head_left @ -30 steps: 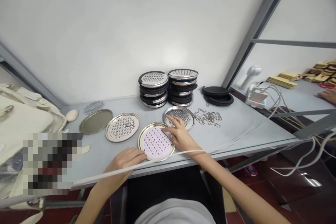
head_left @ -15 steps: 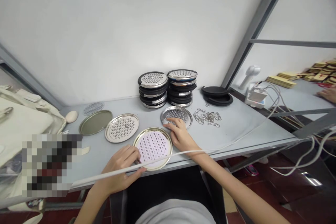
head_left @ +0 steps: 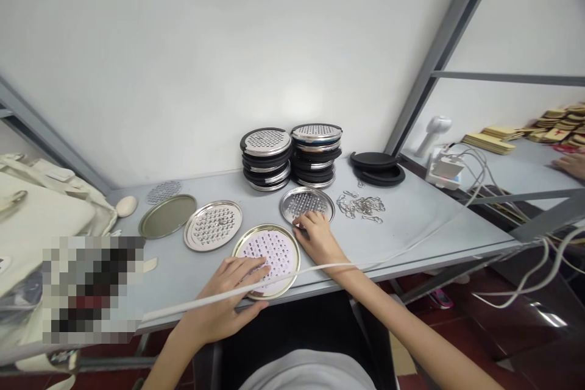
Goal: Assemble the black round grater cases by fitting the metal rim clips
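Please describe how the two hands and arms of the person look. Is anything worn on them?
Both the left hand and the right hand are bare: no gloves, and no rings, watch or bracelet that I can see. Both forearms are uncovered as far as the picture shows, so no sleeve is visible. The fingers are slim, with short, plain nails. Low in the view, a light grey garment covers the body.

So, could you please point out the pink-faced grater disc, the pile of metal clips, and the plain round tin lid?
pink-faced grater disc [head_left: 274, 248], head view, on its bare perforated pink face.
pile of metal clips [head_left: 363, 205], head view, middle of the heap.
plain round tin lid [head_left: 167, 216], head view, centre of its flat face.
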### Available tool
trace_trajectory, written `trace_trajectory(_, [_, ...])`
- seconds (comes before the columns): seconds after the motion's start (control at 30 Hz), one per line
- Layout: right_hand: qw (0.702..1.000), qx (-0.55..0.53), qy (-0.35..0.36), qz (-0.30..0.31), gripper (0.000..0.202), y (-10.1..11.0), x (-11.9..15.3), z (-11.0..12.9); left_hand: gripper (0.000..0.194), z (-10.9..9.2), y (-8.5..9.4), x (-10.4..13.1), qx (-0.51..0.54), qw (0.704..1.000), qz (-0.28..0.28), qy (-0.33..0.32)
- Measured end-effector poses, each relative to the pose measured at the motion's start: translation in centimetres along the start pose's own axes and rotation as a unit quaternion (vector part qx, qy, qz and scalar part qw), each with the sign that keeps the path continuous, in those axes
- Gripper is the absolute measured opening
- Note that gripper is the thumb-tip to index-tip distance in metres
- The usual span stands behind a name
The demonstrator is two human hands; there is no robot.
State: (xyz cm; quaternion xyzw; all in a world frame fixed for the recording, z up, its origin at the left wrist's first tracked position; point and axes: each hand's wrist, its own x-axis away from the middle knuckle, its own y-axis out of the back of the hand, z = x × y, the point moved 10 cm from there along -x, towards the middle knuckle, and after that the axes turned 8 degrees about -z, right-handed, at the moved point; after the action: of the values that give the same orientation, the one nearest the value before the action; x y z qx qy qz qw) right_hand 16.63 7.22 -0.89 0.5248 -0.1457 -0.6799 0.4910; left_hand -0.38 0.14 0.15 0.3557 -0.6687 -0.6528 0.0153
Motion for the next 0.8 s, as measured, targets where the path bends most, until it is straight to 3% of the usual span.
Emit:
trace_trajectory(0.2, [1.0,-0.014,0.005,-0.01,0.014,0.5,-0.2,-0.1,0.047,0.2,-0.3,0.1,0.013,1.0,0.015,0.011])
trace_trajectory(0.47, [0.976,-0.14,0.032,-0.163,0.016,7.7,-1.7,2.1,0.047,0.6,-1.6,-2.0,0.057,0.995,0.056,0.051])
trace_trajectory(0.57, [0.946,-0.242,0.001,-0.216,0.011,10.3,-2.1,2.4,0.05,1.0,-1.3,-2.4,0.081,0.993,0.04,0.082])
trace_trajectory(0.63, [0.916,-0.324,-0.054,-0.232,0.01,11.0,-2.2,1.7,0.049,2.2,-0.4,-2.1,0.112,0.984,-0.015,0.14])
trace_trajectory(0.73, [0.86,-0.451,-0.153,-0.185,0.015,9.3,-2.3,0.7,0.044,4.6,0.9,-0.9,0.204,0.936,-0.114,0.262])
trace_trajectory(0.8, [0.81,-0.527,-0.221,-0.13,0.021,7.0,-1.9,0.1,0.048,4.9,0.7,-0.5,0.309,0.888,-0.135,0.313])
